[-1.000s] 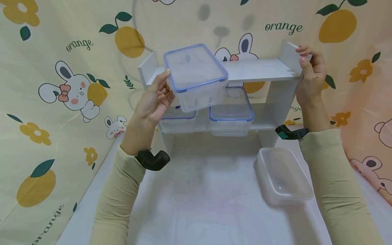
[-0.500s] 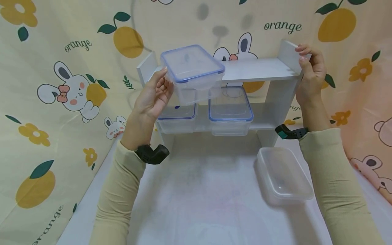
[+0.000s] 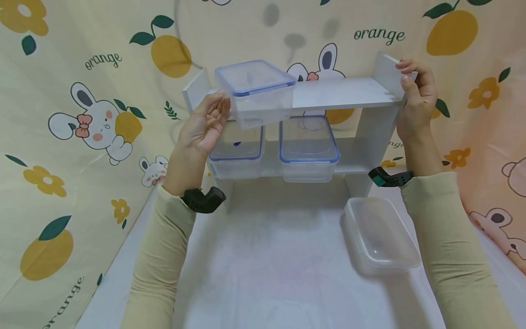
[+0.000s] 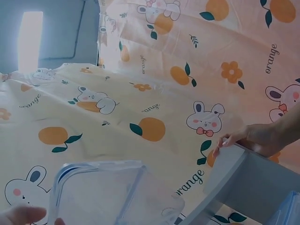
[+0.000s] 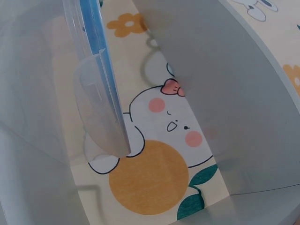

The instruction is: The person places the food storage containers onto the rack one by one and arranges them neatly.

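Observation:
My left hand (image 3: 205, 123) holds a clear plastic food container (image 3: 263, 105) with a blue-rimmed lid by its left side. The container is slightly tilted, over the front left of the top board of a white shelf unit (image 3: 341, 91). It shows again, with the fingertips (image 4: 23, 215) beside it, in the left wrist view. My right hand (image 3: 417, 100) grips the upper right side panel, fingers over its edge. Two more lidded containers, a left one (image 3: 236, 155) and a right one (image 3: 309, 148), stand on the middle board.
A frosted plastic box (image 3: 382, 235) with no lid visible lies on the white table (image 3: 279, 274), front right. A patterned cloth (image 3: 102, 183) with oranges and rabbits hangs behind and at the sides. In the right wrist view, a blue lid edge (image 5: 101, 61) appears inside the shelf.
The left hand has shifted the held container slightly left and raised its underside, so the lid looks flatter to the head camera. The right hand stays at the panel.

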Available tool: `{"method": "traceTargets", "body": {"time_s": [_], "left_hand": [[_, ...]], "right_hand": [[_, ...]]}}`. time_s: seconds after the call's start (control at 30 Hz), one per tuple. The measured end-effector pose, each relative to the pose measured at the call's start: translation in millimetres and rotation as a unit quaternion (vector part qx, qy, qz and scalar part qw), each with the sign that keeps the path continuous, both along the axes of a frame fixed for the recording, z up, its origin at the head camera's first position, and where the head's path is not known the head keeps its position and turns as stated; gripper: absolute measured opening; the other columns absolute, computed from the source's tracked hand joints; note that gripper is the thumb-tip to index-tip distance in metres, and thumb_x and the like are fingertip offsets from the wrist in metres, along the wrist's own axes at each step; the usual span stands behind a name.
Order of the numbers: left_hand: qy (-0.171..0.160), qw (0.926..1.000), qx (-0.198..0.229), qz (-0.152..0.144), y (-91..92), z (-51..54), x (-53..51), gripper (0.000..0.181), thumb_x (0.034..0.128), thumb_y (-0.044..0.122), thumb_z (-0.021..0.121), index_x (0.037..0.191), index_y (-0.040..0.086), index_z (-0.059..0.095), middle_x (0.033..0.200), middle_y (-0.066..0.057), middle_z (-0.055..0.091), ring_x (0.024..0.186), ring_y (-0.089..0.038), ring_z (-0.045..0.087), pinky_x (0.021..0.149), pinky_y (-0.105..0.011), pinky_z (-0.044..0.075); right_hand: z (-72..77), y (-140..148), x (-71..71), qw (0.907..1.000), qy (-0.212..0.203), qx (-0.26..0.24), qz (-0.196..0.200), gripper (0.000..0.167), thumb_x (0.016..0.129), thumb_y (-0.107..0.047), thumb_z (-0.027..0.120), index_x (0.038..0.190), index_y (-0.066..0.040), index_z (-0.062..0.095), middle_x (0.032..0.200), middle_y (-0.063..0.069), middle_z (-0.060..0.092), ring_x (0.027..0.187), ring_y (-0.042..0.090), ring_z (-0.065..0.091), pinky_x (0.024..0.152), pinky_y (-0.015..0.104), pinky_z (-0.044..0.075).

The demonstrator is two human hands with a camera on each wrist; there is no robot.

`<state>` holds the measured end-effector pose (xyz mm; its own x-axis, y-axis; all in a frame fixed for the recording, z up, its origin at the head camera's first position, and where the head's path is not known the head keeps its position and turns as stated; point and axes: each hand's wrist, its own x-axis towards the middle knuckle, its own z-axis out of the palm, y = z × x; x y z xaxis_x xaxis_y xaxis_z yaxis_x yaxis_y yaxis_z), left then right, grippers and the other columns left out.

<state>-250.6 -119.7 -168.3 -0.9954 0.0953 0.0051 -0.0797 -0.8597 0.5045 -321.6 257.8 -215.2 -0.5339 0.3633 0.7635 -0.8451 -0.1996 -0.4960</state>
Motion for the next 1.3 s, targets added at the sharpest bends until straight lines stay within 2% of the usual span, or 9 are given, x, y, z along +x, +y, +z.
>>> {"method": "traceTargets", "body": {"time_s": [0.13, 0.27, 0.43, 0.57, 0.7, 0.83, 0.97, 1.03, 1.3], "left_hand": [[0.003, 0.9998, 0.014, 0.011, -0.3, -0.9, -4.3, 0.021, 0.0876, -0.008, 0.056, 0.107, -0.001, 0.051, 0.096, -0.011, 0.056, 0.086, -0.018, 0.058, 0.072, -0.022, 0.058], [0.008, 0.9991, 0.03, 0.029, 0.2, -2.1, -10.0, 0.026, 0.0884, -0.007, 0.054, 0.114, -0.001, 0.051, 0.101, -0.011, 0.055, 0.094, -0.019, 0.057, 0.098, -0.022, 0.052], [0.023, 0.9984, 0.028, 0.044, -1.5, -4.3, -12.3, 0.049, 0.0889, -0.008, 0.05, 0.137, -0.003, 0.041, 0.135, -0.013, 0.047, 0.127, -0.021, 0.048, 0.115, -0.025, 0.038], [0.056, 0.9946, -0.065, 0.059, -1.1, -4.9, -6.1, 0.055, 0.0929, -0.004, 0.044, 0.146, -0.001, 0.032, 0.153, -0.014, 0.032, 0.141, -0.022, 0.038, 0.118, -0.026, 0.035], [0.086, 0.9745, -0.184, 0.096, 3.7, -4.8, 3.8, 0.049, 0.0959, -0.001, 0.041, 0.145, -0.002, 0.035, 0.15, -0.017, 0.036, 0.139, -0.025, 0.043, 0.117, -0.028, 0.037], [0.135, 0.9381, -0.291, 0.131, 9.4, -11.0, 12.4, 0.048, 0.0973, -0.001, 0.04, 0.145, -0.003, 0.035, 0.15, -0.016, 0.039, 0.139, -0.023, 0.044, 0.117, -0.028, 0.037], [0.19, 0.8764, -0.397, 0.195, 16.6, -20.7, 16.0, 0.05, 0.097, 0.001, 0.044, 0.146, -0.002, 0.034, 0.153, -0.013, 0.039, 0.142, -0.019, 0.041, 0.117, -0.025, 0.035], [0.218, 0.8418, -0.437, 0.23, 20.7, -25.1, 17.3, 0.05, 0.0959, 0.003, 0.046, 0.145, -0.001, 0.036, 0.153, -0.011, 0.04, 0.143, -0.017, 0.039, 0.117, -0.025, 0.035], [0.316, 0.7274, -0.511, 0.332, 36.2, -37.0, 23.4, 0.048, 0.0921, 0.005, 0.05, 0.139, -0.002, 0.045, 0.149, -0.013, 0.043, 0.141, -0.017, 0.039, 0.116, -0.029, 0.038]], "right_hand": [[-0.2, -1, 0.0, 1.0, 0.0, 0.001, 0.0, 0.013, 0.089, 0.0, 0.051, 0.091, -0.007, 0.062, 0.106, 0.005, 0.065, 0.122, 0.026, 0.048, 0.117, 0.032, 0.025], [-0.6, -1, 0.2, 1.0, 0.0, 0.0, 0.0, 0.013, 0.089, 0.0, 0.052, 0.091, -0.007, 0.062, 0.106, 0.006, 0.065, 0.123, 0.027, 0.048, 0.118, 0.032, 0.025], [-1.0, -2, -0.1, 1.0, -0.004, 0.003, 0.0, 0.012, 0.088, -0.001, 0.053, 0.091, -0.007, 0.063, 0.106, 0.005, 0.065, 0.122, 0.025, 0.048, 0.118, 0.032, 0.024], [-1.0, -2, -0.5, 0.9999, -0.01, 0.0, 0.005, 0.012, 0.089, -0.001, 0.052, 0.091, -0.007, 0.063, 0.106, 0.004, 0.065, 0.122, 0.024, 0.048, 0.118, 0.031, 0.024], [-0.7, -1, -0.1, 1.0, -0.005, -0.003, 0.005, 0.014, 0.089, 0.0, 0.051, 0.091, -0.006, 0.062, 0.106, 0.005, 0.065, 0.123, 0.025, 0.048, 0.118, 0.031, 0.025], [0.2, 0, 0.5, 1.0, 0.0, 0.003, -0.006, 0.014, 0.09, 0.001, 0.05, 0.092, -0.007, 0.062, 0.107, 0.005, 0.065, 0.123, 0.026, 0.048, 0.118, 0.031, 0.025], [0.8, 0, 0.7, 1.0, 0.0, 0.003, -0.005, 0.014, 0.09, 0.001, 0.05, 0.092, -0.007, 0.062, 0.106, 0.005, 0.065, 0.123, 0.026, 0.048, 0.118, 0.032, 0.025], [0.8, 0, 0.7, 1.0, 0.001, 0.002, -0.004, 0.015, 0.09, 0.001, 0.05, 0.092, -0.007, 0.062, 0.106, 0.004, 0.065, 0.123, 0.026, 0.048, 0.118, 0.031, 0.025], [0.8, 0, 0.4, 1.0, 0.003, 0.004, -0.006, 0.014, 0.089, 0.001, 0.051, 0.091, -0.007, 0.063, 0.105, 0.004, 0.066, 0.122, 0.026, 0.049, 0.118, 0.031, 0.025]]}}
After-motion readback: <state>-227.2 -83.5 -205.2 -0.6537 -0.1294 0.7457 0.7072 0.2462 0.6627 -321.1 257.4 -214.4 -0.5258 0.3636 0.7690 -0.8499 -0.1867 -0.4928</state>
